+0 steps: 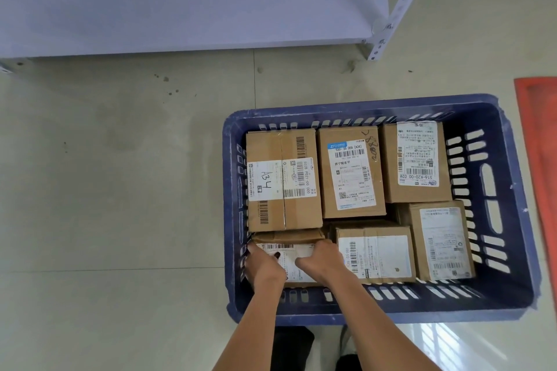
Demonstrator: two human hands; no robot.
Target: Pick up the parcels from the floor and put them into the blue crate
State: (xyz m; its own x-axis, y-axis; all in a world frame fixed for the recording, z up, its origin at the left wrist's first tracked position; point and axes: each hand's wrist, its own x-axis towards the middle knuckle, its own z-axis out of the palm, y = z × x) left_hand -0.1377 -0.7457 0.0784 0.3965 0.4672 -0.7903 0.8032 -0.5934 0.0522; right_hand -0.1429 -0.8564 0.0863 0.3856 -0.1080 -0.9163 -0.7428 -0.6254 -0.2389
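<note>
Hands (pixel 294 262) on parcel (pixel 291 247) (in crate (pixel 376 315))

A parcel storeroom; labelled cartons (pixel 351 172) in a crate (pixel 512 250); perforated-steel shelving (pixel 404 6); tiled floor (pixel 120 190).

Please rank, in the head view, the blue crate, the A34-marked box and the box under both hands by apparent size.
1. blue crate
2. A34-marked box
3. box under both hands, though largely hidden, so its rank is unsure.

Soft daylight, window glare, warped edges
</note>
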